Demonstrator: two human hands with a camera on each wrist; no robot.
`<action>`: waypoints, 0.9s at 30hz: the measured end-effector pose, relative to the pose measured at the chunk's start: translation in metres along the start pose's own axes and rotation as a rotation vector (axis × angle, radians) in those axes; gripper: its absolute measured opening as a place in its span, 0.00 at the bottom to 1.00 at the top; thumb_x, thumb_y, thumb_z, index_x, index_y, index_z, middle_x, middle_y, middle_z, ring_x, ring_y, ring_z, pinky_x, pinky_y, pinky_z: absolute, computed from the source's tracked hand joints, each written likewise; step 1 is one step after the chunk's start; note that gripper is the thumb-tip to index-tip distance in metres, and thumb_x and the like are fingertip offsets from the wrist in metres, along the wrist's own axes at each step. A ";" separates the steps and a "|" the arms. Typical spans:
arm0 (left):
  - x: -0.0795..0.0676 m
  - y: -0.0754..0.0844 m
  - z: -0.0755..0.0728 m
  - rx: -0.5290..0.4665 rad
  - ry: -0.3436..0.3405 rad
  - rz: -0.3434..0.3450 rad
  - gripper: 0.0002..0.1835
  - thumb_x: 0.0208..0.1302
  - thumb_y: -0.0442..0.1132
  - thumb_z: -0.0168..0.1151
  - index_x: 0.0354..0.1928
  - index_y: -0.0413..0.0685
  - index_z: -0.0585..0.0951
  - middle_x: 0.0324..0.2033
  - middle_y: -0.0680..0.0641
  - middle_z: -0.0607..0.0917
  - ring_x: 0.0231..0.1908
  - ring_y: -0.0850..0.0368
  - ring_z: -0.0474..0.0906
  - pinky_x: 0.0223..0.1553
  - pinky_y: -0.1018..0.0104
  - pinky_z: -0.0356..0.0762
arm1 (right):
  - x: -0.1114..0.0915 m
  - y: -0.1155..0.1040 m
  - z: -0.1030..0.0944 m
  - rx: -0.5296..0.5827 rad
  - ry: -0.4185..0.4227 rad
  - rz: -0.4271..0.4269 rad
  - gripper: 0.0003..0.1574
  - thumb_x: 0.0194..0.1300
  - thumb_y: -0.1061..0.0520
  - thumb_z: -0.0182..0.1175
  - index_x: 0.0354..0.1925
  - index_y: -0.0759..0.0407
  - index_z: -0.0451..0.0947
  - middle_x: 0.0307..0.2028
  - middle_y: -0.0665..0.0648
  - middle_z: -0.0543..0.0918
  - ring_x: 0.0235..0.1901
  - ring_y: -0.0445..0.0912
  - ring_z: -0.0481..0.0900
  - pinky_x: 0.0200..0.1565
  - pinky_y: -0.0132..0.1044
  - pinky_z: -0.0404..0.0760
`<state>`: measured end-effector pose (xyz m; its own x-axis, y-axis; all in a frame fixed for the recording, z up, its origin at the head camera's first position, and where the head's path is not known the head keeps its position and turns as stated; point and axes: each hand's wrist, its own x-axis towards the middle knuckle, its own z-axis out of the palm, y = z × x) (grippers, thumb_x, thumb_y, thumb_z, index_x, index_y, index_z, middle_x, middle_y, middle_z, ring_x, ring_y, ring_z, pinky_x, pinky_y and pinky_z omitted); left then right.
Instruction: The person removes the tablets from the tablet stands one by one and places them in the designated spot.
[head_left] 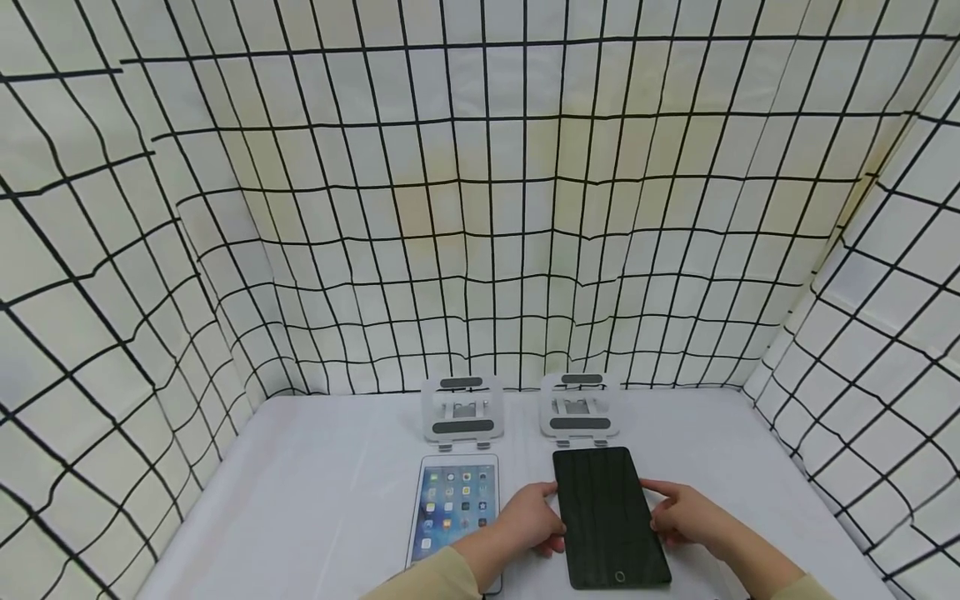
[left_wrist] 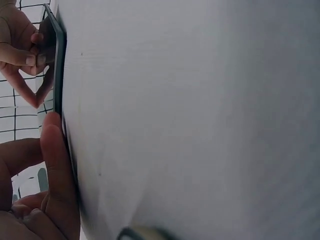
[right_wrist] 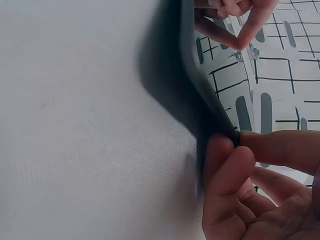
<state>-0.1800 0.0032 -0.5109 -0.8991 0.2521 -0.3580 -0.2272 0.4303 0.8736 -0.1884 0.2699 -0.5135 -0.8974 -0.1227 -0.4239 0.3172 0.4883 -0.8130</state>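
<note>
A black tablet (head_left: pixel 611 517) with a dark screen and a round home button lies between both hands. My left hand (head_left: pixel 531 518) grips its left long edge, and my right hand (head_left: pixel 678 514) grips the right one, with index fingers set further along the sides. In the left wrist view, the left thumb (left_wrist: pixel 54 155) lies along the tablet's rim. The right wrist view has the right fingers (right_wrist: pixel 272 147) pinching the edge, a dark shadow beside the tablet on the table. A white tablet (head_left: pixel 457 504) with its screen lit lies left, partly hidden by the left forearm.
Two white folding tablet stands (head_left: pixel 462 408) with grey pads stand side by side behind the tablets; the right stand (head_left: pixel 580 406) is just beyond the black tablet. The white table (head_left: pixel 315 492) is enclosed by white walls (head_left: pixel 517 208) with a black grid.
</note>
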 end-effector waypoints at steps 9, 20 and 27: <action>0.002 0.004 0.000 0.146 -0.004 0.008 0.34 0.57 0.27 0.68 0.67 0.37 0.71 0.13 0.46 0.80 0.11 0.59 0.74 0.16 0.65 0.76 | 0.004 -0.002 -0.002 -0.092 0.036 0.052 0.46 0.52 0.72 0.60 0.70 0.65 0.64 0.29 0.59 0.78 0.25 0.48 0.78 0.27 0.38 0.78; -0.003 0.009 -0.002 0.166 -0.025 0.020 0.35 0.57 0.29 0.69 0.68 0.38 0.70 0.14 0.44 0.81 0.12 0.58 0.75 0.15 0.65 0.75 | 0.006 0.000 -0.006 -0.200 0.029 0.033 0.45 0.52 0.68 0.68 0.69 0.65 0.67 0.24 0.60 0.78 0.17 0.46 0.78 0.22 0.35 0.76; -0.002 0.009 -0.003 0.167 -0.024 0.027 0.33 0.63 0.37 0.66 0.69 0.39 0.69 0.14 0.45 0.82 0.12 0.57 0.75 0.18 0.64 0.76 | 0.004 0.000 -0.009 -0.212 0.026 0.025 0.43 0.57 0.62 0.68 0.69 0.64 0.66 0.24 0.59 0.79 0.18 0.47 0.78 0.23 0.36 0.75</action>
<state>-0.1810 0.0044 -0.5010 -0.8943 0.2856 -0.3446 -0.1359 0.5602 0.8171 -0.1947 0.2767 -0.5116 -0.8987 -0.0871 -0.4298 0.2701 0.6622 -0.6990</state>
